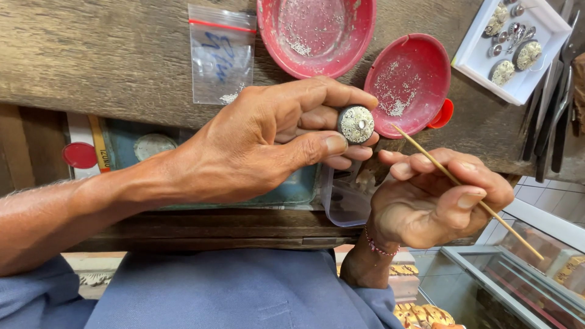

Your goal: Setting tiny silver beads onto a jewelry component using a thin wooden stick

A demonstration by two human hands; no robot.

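Observation:
My left hand [268, 140] pinches a small round metal piece [356, 123] between thumb and fingers; its domed face is studded with tiny pale stones. My right hand [436, 195] grips a thin wooden stick [469, 195], whose tip points up toward the smaller red dish [409, 82]. That dish and a larger red bowl [315, 33] on the wooden bench both hold a scatter of tiny pale stones.
A small clear zip bag [220, 55] with a few stones lies on the wooden bench [109, 55]. A white tray [515, 45] of several round studded pieces sits at top right, beside dark metal tools [557, 103]. An open drawer [146, 152] lies under the bench.

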